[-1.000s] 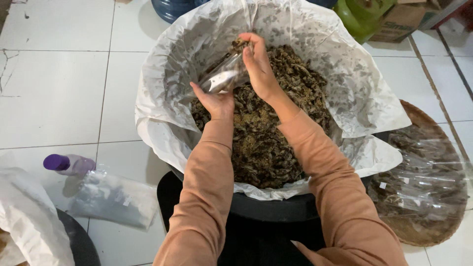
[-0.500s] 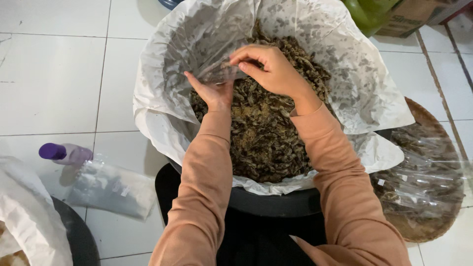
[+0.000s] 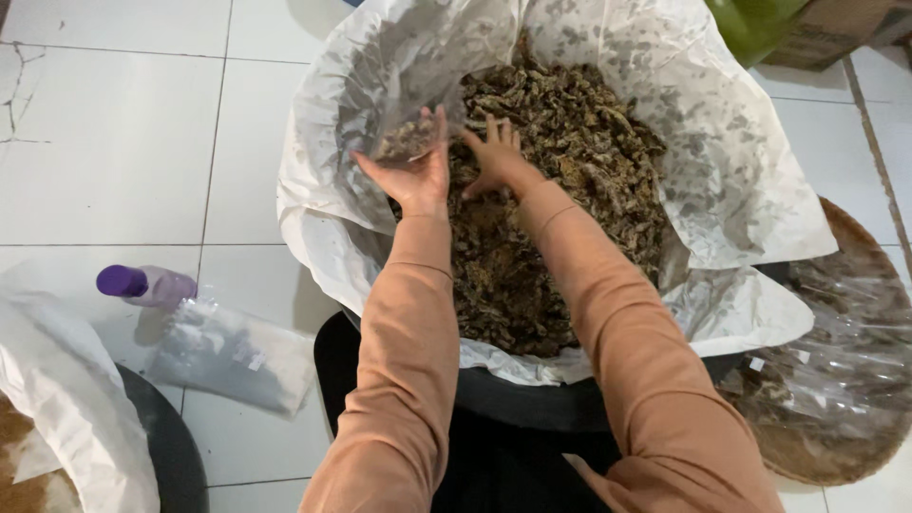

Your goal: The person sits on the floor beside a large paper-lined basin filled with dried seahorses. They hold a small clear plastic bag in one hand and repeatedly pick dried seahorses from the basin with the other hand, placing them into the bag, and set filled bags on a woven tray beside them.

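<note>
The left hand (image 3: 410, 171) grips a small clear bag (image 3: 410, 136), mouth turned right toward the dried brown leaves (image 3: 560, 190) heaped in the lined tub (image 3: 532, 404); the right hand (image 3: 494, 157) lies just beside it, fingers spread, seemingly scooping, though whether it holds anything I cannot tell; a purple-capped bottle (image 3: 144, 283) and flat bags (image 3: 228, 356) lie on the floor, well apart.

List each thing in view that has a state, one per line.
Left hand: holding a small clear bag, partly filled.
Small clear bag: open, tilted.
Right hand: fingers spread, pressed into the dried brown pieces.
Tub liner: open, folded over the rim.
Purple-capped bottle: lying on its side, capped.
</note>
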`<state>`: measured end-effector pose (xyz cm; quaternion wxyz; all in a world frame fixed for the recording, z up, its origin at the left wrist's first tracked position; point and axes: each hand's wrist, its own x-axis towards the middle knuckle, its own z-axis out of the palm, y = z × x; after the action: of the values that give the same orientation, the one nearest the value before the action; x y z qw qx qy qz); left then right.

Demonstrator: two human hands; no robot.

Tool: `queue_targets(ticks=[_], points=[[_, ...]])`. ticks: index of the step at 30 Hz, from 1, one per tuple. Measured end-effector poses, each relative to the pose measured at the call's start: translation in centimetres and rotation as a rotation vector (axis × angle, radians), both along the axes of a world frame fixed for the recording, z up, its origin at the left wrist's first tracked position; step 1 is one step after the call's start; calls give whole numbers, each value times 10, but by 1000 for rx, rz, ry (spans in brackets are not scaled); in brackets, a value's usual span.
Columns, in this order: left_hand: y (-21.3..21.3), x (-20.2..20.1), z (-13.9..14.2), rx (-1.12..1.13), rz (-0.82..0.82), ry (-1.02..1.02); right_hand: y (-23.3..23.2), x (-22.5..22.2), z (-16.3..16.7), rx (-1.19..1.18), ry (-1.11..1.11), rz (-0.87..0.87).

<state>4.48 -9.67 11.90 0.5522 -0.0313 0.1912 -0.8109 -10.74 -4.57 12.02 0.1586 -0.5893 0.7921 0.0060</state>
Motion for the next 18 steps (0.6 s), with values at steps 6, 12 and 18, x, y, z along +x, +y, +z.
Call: queue_targets(ticks=[6, 12, 18], points=[[0, -2, 10, 97, 8, -56, -41, 16, -40, 142, 192, 41], [4, -5, 12, -110, -77, -37, -33, 15, -63, -111, 116, 189], [8, -7, 4, 11, -44, -239, 25, -41, 43, -641, -368, -96]])
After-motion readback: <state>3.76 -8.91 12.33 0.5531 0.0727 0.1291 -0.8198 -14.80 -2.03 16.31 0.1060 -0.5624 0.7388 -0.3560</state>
